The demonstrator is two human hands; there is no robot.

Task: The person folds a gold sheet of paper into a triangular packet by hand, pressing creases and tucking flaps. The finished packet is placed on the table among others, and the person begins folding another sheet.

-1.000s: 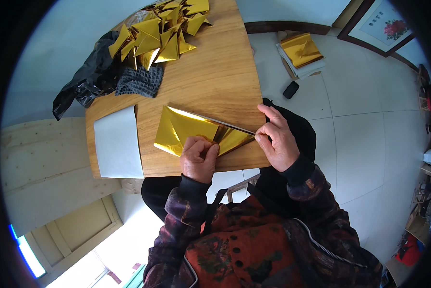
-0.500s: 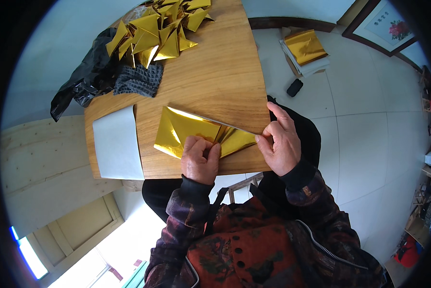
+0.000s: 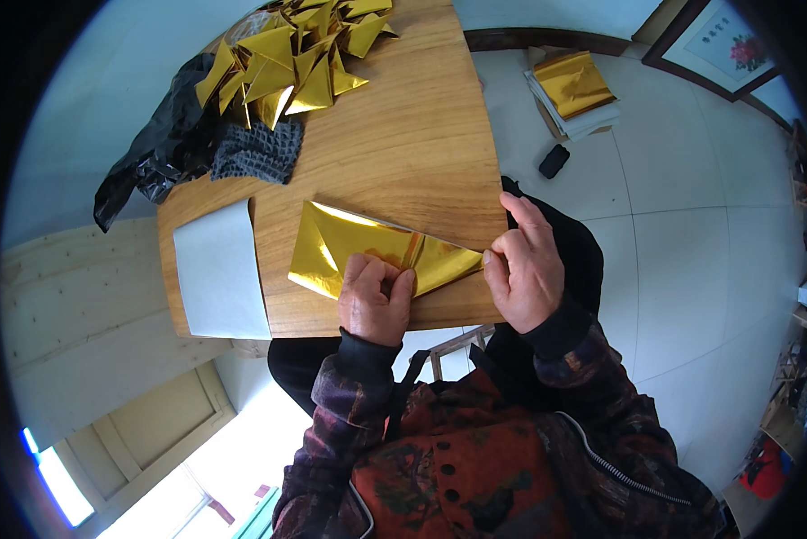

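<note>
A partly folded sheet of gold foil paper (image 3: pixel 327 247) lies near the front edge of the wooden table, its right end narrowing to a point. My left hand (image 3: pixel 373 298) is closed, thumb and fingers pinching the paper along its near side, beside the crease. At the pointed right end, my right hand (image 3: pixel 527 268) has thumb and index finger together on the tip, while its other fingers stretch away. Left of the foil lies a plain pale grey sheet (image 3: pixel 221 269), a little apart from it.
Folded gold foil pieces (image 3: pixel 287 67) are heaped at the far left of the table (image 3: pixel 421 135). A black plastic bag (image 3: pixel 165 139) and a grey textured cloth (image 3: pixel 258 151) lie beside them. On the floor sit a gold-topped paper stack (image 3: pixel 574 87) and a small black object (image 3: pixel 554 162).
The right-hand part of the foil now looks flatter, and the crease by my left thumb has changed shape. My right hand has shifted only slightly; the left stays in place.
</note>
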